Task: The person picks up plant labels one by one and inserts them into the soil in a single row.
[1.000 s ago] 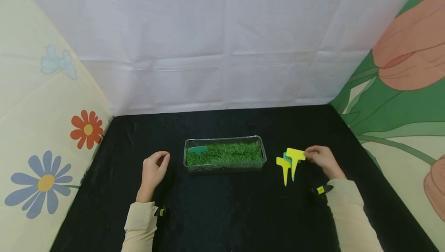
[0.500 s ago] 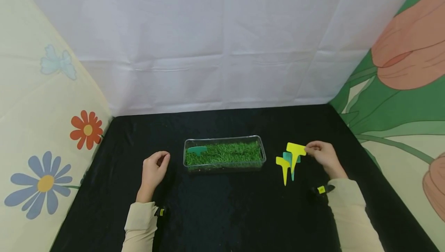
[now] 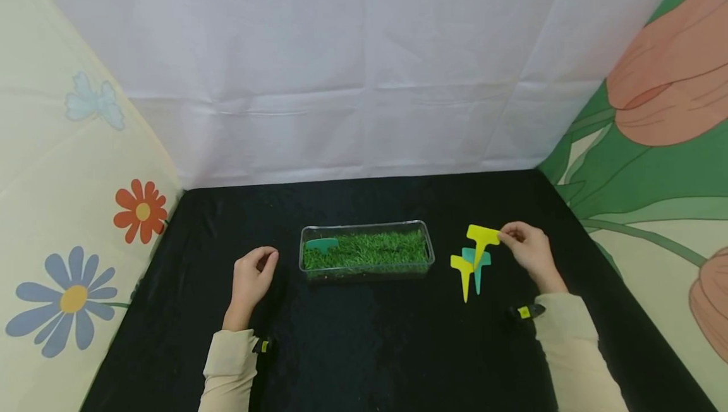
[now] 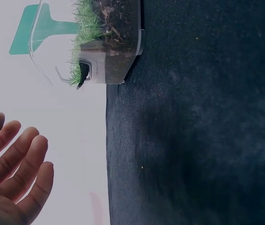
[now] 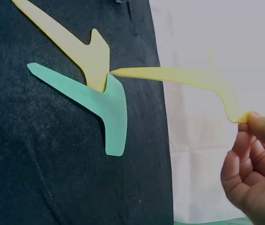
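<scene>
Between thumb and finger, my right hand [image 3: 530, 253] pinches one end of a yellow T-shaped plant label [image 3: 483, 235], raised off the cloth. Below it lie a second yellow plant label [image 3: 463, 266] and a teal plant label [image 3: 479, 273], overlapping in the right wrist view. My left hand [image 3: 253, 278] holds nothing, its fingers loosely bent, left of a clear plastic tray [image 3: 364, 270] of green grass [image 3: 378, 249]. At the tray's left end a green plant label [image 3: 322, 245] stands in the grass; in the left wrist view its stem goes down into it.
A black cloth [image 3: 364, 342] covers the table. White fabric [image 3: 364, 71] hangs behind it. Flower-printed panels stand at the left [image 3: 74, 222] and right [image 3: 671, 210]. Dark soil [image 4: 116, 28] shows through the tray wall.
My right hand has lifted the yellow plant label up and away from the two others, uncovering more of the teal one. The left hand has stayed still.
</scene>
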`<move>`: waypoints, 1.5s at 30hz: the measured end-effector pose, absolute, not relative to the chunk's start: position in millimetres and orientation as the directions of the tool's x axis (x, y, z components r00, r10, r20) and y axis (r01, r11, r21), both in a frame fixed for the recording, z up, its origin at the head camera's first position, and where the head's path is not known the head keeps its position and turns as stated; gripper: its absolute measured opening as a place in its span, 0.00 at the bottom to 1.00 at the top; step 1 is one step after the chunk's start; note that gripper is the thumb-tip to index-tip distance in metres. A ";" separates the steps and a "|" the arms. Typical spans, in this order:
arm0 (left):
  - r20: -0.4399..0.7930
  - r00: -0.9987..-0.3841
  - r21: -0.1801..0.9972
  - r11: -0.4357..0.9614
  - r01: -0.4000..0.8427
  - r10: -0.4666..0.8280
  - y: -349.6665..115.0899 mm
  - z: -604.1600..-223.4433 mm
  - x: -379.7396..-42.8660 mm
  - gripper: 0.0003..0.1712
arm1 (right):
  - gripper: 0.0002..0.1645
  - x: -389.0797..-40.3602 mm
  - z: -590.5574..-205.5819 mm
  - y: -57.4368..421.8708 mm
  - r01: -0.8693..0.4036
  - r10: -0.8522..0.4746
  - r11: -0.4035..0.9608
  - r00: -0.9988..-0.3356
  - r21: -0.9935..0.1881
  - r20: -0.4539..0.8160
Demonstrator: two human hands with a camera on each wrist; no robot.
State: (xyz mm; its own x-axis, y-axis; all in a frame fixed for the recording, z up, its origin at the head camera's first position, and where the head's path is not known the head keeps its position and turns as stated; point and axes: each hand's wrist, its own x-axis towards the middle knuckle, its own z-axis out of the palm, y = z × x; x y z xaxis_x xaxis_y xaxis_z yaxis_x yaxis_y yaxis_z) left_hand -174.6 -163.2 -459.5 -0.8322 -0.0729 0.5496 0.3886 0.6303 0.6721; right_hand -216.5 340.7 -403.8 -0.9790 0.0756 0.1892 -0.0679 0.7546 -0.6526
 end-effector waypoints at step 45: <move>0.544 -0.834 0.678 0.633 0.374 -0.090 -162.4 -455.1 -172.0 0.02 | 0.03 -211.9 -378.0 294.3 -0.401 -0.022 0.688 -0.845 -0.605 0.535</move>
